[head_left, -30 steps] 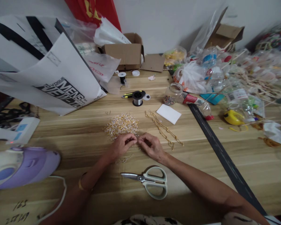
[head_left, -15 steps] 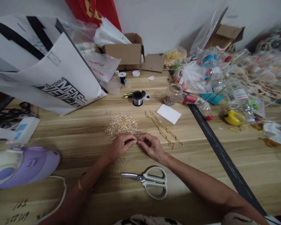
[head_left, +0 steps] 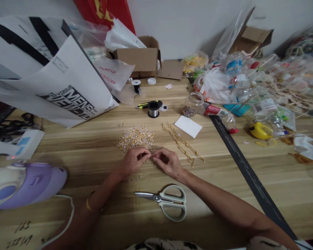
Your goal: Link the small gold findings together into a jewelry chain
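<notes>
My left hand [head_left: 136, 160] and my right hand [head_left: 169, 161] meet fingertip to fingertip, each closed in a pinch. Whatever lies between the fingers is too small to make out. Just beyond them is a heap of small gold and clear beads [head_left: 136, 137]. A short silvery chain [head_left: 138, 178] rests on the wood below my left hand. To the right, gold beaded chains [head_left: 181, 144] are laid out lengthwise. Scissors [head_left: 163, 200] with pale green handles lie nearer to me, blades pointing left.
Behind the heap stand a wire spool [head_left: 153, 109], a yellow-black cutter [head_left: 143, 105] and a bead jar [head_left: 191, 106]. White paper [head_left: 188, 126] lies right of them. A tall bag [head_left: 67, 80] and a purple appliance [head_left: 33, 185] occupy the left; plastic bottles [head_left: 266, 107] crowd the right.
The fingertips of my left hand have drawn slightly up and left, so the gap between both hands is a little wider. Everything on the table stays in place.
</notes>
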Available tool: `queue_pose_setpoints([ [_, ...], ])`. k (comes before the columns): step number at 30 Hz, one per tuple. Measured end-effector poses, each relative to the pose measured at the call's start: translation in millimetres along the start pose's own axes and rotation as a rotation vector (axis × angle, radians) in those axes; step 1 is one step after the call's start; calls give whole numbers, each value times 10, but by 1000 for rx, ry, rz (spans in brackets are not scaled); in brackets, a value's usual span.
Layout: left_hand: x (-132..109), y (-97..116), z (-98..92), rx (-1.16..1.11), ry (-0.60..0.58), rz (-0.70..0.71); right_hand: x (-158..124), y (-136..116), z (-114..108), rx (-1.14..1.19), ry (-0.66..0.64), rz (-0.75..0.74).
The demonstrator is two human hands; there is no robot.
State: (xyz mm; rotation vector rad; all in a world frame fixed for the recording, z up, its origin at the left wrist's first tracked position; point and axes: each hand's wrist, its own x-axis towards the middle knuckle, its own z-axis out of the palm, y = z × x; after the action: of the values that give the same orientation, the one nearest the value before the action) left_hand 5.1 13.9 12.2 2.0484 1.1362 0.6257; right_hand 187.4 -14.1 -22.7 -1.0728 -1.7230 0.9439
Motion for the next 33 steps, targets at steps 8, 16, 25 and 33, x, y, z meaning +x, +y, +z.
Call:
queue_pose_setpoints([
  [8, -3, 20, -4, 21, -27, -3, 20, -15, -37, -23, 11, -13],
  [16, -7, 29, 2, 17, -52, 15, 21, -41, -36, -2, -14, -67],
  [25, -7, 34, 22, 0, -43, 28, 38, -24, -27, -65, -30, -150],
  [33, -15, 82, -54, -174, -16, -26, 51, -18, -44, -58, 7, -174],
])
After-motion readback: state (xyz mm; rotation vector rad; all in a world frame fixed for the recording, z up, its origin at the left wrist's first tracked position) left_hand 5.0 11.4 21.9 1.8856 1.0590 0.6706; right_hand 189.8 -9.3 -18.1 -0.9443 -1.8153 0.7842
